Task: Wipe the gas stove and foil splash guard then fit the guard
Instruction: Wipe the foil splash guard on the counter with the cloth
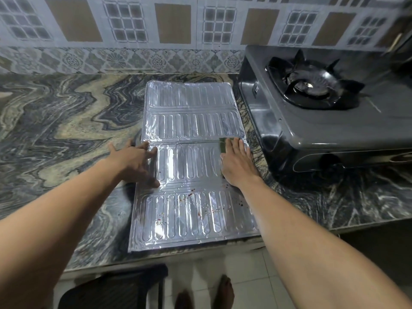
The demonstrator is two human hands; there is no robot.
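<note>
At centre frame, the foil splash guard (191, 130) is lying flat on the table (66, 112). The left hand (136, 161) is bracing it spread-fingered and the right hand (238, 163) is pressing a green scouring pad (224, 144) flat-fingered. Red specks (200, 211) are suggesting wiping unfinished, fitting undone.

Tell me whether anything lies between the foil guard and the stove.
Nothing visible does. The foil guard lies flat on the counter directly left of the stove, with only a narrow strip of bare counter between them.

Shiny ribbed foil guard (191, 152); veined stone counter (66, 112).
</note>
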